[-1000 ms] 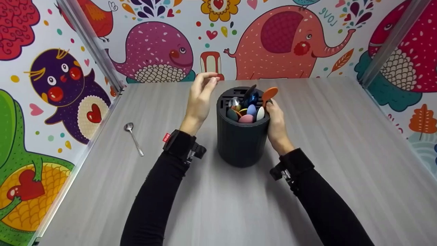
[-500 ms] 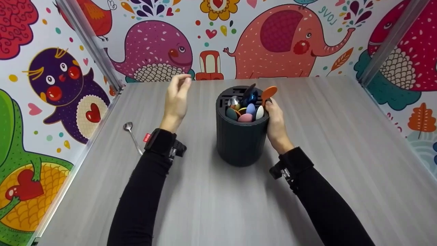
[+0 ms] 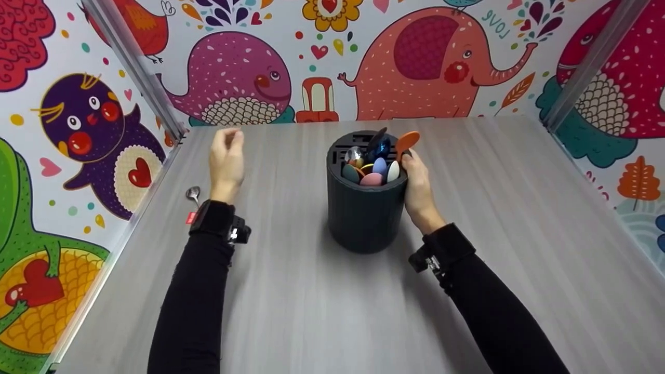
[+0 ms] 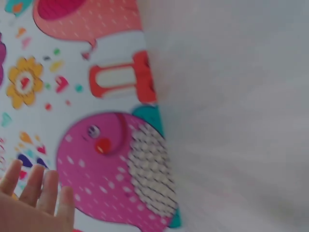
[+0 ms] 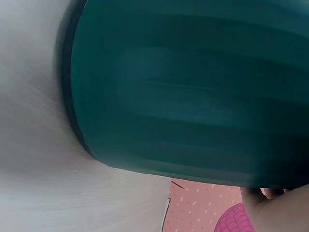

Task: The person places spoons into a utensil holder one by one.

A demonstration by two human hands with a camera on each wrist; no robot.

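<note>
A dark ribbed utensil holder (image 3: 363,218) stands mid-table and holds several coloured spoons, among them an orange one (image 3: 409,140) and a silver one (image 3: 355,154). My right hand (image 3: 417,183) grips the holder's right side, fingers curled near its rim. In the right wrist view the holder's wall (image 5: 193,96) fills the frame. My left hand (image 3: 227,156) hovers over the table left of the holder, holding nothing, fingers relaxed; its fingers (image 4: 34,191) show loosely straight in the left wrist view. A small metal spoon (image 3: 193,193) lies on the table beside my left wrist, its handle hidden.
The grey wood-grain table (image 3: 332,311) is walled on three sides by cartoon animal panels (image 3: 239,78), with metal corner posts (image 3: 140,72) at the back left and back right (image 3: 587,67).
My left hand has moved left, away from the holder's rim and toward the metal spoon's side of the table. The right hand and holder have stayed put.
</note>
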